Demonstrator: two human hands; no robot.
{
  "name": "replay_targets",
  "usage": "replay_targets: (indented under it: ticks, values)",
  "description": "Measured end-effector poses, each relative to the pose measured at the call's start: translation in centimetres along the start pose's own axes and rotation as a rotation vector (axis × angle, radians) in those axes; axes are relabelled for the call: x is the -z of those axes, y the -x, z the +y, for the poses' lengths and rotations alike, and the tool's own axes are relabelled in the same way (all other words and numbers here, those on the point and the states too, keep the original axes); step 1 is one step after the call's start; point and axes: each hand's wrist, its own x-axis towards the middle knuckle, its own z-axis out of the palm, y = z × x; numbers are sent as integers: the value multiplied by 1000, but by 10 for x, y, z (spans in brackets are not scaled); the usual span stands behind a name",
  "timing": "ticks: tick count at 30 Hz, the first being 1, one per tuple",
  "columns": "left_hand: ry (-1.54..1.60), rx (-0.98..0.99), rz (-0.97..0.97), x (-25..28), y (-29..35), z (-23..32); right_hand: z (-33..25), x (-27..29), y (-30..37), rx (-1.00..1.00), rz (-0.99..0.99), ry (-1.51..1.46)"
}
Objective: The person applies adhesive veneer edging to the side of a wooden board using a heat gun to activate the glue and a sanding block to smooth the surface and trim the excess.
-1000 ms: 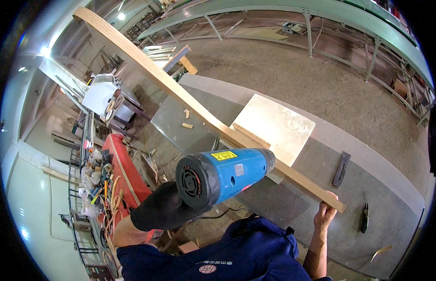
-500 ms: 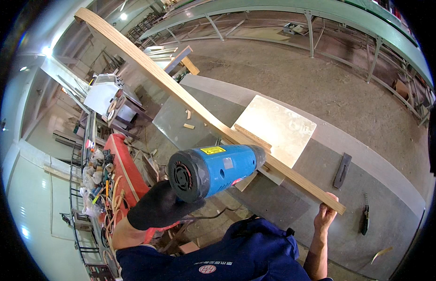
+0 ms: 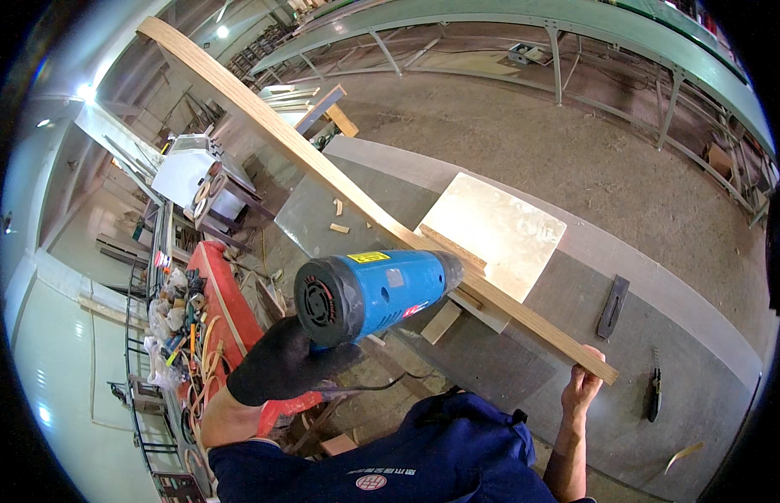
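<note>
In a black glove, my left hand (image 3: 281, 365) is closed round the grip of a blue heat gun (image 3: 390, 293). The gun's vented black rear end is toward me, and its front end is close to the edge of a long wooden board (image 3: 323, 172); whether they touch is hidden. My bare right hand (image 3: 581, 379) grips the near right end of that board. The board runs up to the far left, where its end is rounded. Beneath it is a pale square block (image 3: 507, 226), with a rough wood strip (image 3: 453, 248) against the board.
The grey worktable (image 3: 541, 360) bears a dark slotted plate (image 3: 613, 306), a utility knife (image 3: 655, 394) and a curled thin strip (image 3: 683, 455). Small wood scraps (image 3: 339, 228) lie farther left. A red bench (image 3: 222, 289) with cluttered tools stands left. A long green conveyor (image 3: 490, 29) crosses the back.
The heat gun has shifted slightly left along the board with my left hand, uncovering more of a wood piece beneath. My right hand and the board have stayed in place.
</note>
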Motion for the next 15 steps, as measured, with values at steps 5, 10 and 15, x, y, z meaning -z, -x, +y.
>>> replay_targets:
  ticks: [5, 10, 15]
  values:
    - [-1, -70, 85, 0, -4, -3, 7, 6, 5, -93, -22, -6]
    - [-16, 47, -15, 7, -1, -3, 3, 1, 1, 13, 4, 40]
    - [-43, -35, 108, 4, -6, -3, 15, 7, 6, -58, -21, -1]
